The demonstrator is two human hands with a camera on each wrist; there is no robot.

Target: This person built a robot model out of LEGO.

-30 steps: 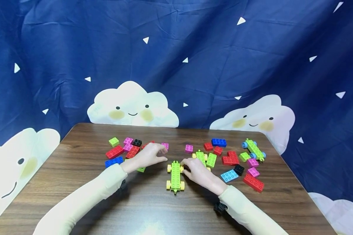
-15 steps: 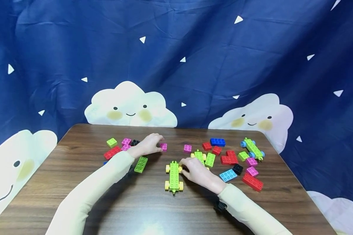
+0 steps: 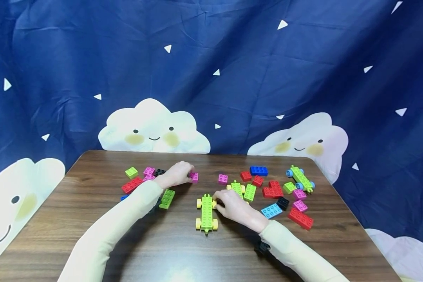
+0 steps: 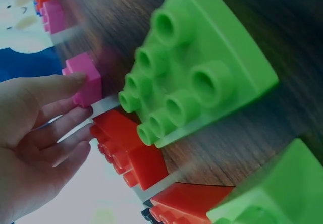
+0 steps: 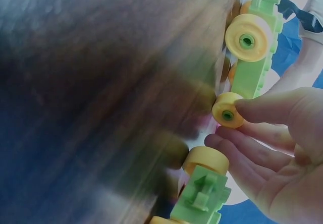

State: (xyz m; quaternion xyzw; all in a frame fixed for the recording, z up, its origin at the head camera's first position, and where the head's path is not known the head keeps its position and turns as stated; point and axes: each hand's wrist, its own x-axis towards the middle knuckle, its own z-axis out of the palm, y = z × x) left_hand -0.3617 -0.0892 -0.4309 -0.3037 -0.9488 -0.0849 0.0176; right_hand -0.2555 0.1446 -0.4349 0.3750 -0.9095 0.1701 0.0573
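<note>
Left hand (image 3: 178, 174) had a pink brick (image 3: 194, 178) pinched, kinda toward the back of the table (image 3: 155, 250). Right hand (image 3: 237, 206) was holding a yellow wheel (image 5: 228, 111) on the green car (image 3: 206, 213), which sat closer in, around the middle.

The head view is bright and fairly crisp, with white glare on the surface (image 3: 183, 254) nearer the camera than the left grip (image 3: 176, 174) and right grip (image 3: 237, 206), and soft shadow beside the left sleeve (image 3: 114, 227). Both wrist views look dimmer and hazy; the surface opposite the right grip is smeared.
</note>
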